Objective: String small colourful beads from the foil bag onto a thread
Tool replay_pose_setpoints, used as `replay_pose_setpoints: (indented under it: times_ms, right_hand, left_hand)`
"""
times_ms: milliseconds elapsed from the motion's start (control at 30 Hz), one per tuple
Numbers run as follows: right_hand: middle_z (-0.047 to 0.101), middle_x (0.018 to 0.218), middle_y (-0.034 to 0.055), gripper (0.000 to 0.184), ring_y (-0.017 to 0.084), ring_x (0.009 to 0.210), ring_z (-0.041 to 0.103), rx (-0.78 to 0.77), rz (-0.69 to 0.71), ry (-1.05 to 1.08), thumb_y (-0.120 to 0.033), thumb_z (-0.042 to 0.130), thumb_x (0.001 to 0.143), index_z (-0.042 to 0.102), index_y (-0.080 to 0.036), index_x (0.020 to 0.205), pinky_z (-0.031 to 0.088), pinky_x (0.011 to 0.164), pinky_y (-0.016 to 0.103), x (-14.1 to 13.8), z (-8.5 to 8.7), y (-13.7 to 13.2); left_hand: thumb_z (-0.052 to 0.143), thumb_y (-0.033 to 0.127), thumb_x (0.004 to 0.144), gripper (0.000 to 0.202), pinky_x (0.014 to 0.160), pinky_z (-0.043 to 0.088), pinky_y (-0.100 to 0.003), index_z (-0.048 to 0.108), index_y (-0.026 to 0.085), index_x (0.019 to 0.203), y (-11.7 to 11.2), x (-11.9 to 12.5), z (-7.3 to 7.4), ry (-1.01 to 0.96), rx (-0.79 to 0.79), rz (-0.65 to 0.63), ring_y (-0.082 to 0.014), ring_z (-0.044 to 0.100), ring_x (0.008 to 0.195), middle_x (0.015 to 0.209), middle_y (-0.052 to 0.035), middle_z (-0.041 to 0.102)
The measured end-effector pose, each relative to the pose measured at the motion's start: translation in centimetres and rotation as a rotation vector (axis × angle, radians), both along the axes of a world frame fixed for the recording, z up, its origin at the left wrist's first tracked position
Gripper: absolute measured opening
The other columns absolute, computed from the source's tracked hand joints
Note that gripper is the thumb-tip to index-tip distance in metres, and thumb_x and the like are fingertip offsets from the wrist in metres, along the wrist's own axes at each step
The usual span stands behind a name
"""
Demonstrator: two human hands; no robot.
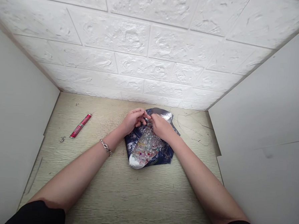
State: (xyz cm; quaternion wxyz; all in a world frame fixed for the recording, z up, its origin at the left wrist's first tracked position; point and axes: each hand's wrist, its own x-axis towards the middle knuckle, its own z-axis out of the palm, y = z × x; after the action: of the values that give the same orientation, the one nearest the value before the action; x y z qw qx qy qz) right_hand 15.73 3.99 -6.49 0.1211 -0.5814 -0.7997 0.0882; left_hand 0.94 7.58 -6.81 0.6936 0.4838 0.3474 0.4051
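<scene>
A dark blue patterned pouch point(167, 154) with a silver lining lies open on the wooden table point(125, 194), with several small pale and coloured beads point(146, 148) heaped on it. My left hand point(132, 119) and my right hand point(161, 126) meet over the far end of the pouch. Both have their fingers curled and pinched together around something small and shiny that I cannot make out. A silver chain bracelet point(106, 147) is on my left wrist.
A red tube point(80, 125) lies on the table to the left. A small metal clasp point(62, 139) sits near it, and another tiny metal piece point(77, 104) lies farther back. White panels close in both sides, and a white brick-pattern wall stands behind.
</scene>
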Motion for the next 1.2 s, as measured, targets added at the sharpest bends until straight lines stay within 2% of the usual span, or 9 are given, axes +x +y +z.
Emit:
replay_pose_setpoints:
  times_ms: [167,333,433,533,600,667,867,1033,1200]
  right_hand:
    - [0.051,0.086,0.0055,0.019,0.014,0.079,0.046,-0.014,0.034,0.061,-0.020,0.027,0.085,0.046,-0.016,0.085,0.033,0.069,0.025,0.5,0.3,0.3]
    - [0.053,0.077,0.0023,0.010,0.012,0.072,0.046,-0.052,0.052,0.084,-0.022,0.042,0.078,0.051,-0.016,0.078,0.032,0.063,0.023,1.2,2.7,-0.2]
    - [0.055,0.069,0.0000,0.008,0.010,0.065,0.045,-0.224,0.139,0.061,-0.021,0.049,0.072,0.055,-0.017,0.070,0.030,0.059,0.022,1.1,4.4,-1.2]
    - [0.058,0.070,-0.0019,0.008,0.008,0.064,0.047,-0.413,0.357,0.088,-0.020,0.053,0.067,0.060,-0.018,0.071,0.031,0.058,0.020,-0.2,5.2,-2.6]
    - [0.060,0.074,-0.0020,0.014,0.008,0.064,0.048,-0.452,0.486,0.091,-0.019,0.051,0.068,0.063,-0.020,0.074,0.032,0.058,0.020,-1.6,5.3,-3.7]
    - [0.061,0.076,-0.0016,0.019,0.008,0.064,0.049,-0.446,0.540,0.035,-0.017,0.049,0.067,0.065,-0.021,0.076,0.030,0.054,0.020,-2.9,5.1,-4.7]
    - [0.062,0.075,0.0009,0.021,0.011,0.064,0.050,-0.349,0.502,-0.150,-0.014,0.050,0.065,0.067,-0.022,0.076,0.023,0.046,0.021,-4.4,4.6,-6.0]
    - [0.063,0.076,0.0018,0.020,0.013,0.065,0.053,-0.337,0.505,-0.171,-0.015,0.051,0.065,0.067,-0.022,0.076,0.024,0.045,0.021,-4.5,4.3,-6.2]
    - [0.062,0.072,0.0045,0.014,0.015,0.064,0.054,-0.333,0.510,-0.204,-0.017,0.051,0.069,0.065,-0.017,0.072,0.024,0.046,0.023,-5.1,4.1,-6.5]
  left_hand:
    - [0.051,0.031,0.070,0.018,0.029,0.020,-0.013,0.049,0.013,0.070,0.0,0.0,0.0,-0.013,0.002,0.027,-0.0046,0.051,0.041,0.064,-0.0024,0.062]
    - [0.050,0.029,0.069,0.016,0.028,0.020,-0.013,0.050,0.013,0.069,0.0,0.2,0.1,-0.003,0.000,0.058,-0.0047,0.049,0.038,0.058,-0.0006,0.059]
    - [0.050,0.029,0.069,0.016,0.028,0.019,-0.014,0.050,0.013,0.069,0.0,0.3,0.2,0.005,-0.002,0.073,-0.0044,0.047,0.036,0.055,0.0007,0.057]
    - [0.050,0.028,0.069,0.015,0.028,0.020,-0.014,0.050,0.013,0.068,0.0,0.4,0.3,0.010,-0.004,0.084,-0.0038,0.046,0.035,0.053,0.0016,0.056]
    - [0.049,0.027,0.070,0.014,0.028,0.019,-0.014,0.050,0.012,0.068,0.0,0.4,0.3,0.006,-0.006,0.088,-0.0038,0.046,0.035,0.053,0.0017,0.055]
    - [0.049,0.026,0.070,0.014,0.028,0.019,-0.014,0.050,0.012,0.068,0.0,0.4,0.4,0.005,-0.007,0.090,-0.0038,0.046,0.034,0.052,0.0017,0.055]
    - [0.048,0.025,0.071,0.013,0.028,0.017,-0.014,0.051,0.012,0.067,0.0,0.4,0.3,0.013,-0.002,0.086,-0.0031,0.043,0.033,0.050,0.0023,0.054]
    - [0.047,0.025,0.071,0.014,0.029,0.016,-0.014,0.052,0.013,0.067,-0.1,0.5,0.3,0.005,0.006,0.084,-0.0022,0.040,0.031,0.049,0.0029,0.053]
    - [0.047,0.025,0.071,0.014,0.030,0.016,-0.015,0.052,0.013,0.066,-0.2,0.5,0.5,0.020,0.006,0.091,-0.0021,0.037,0.031,0.048,0.0030,0.052]
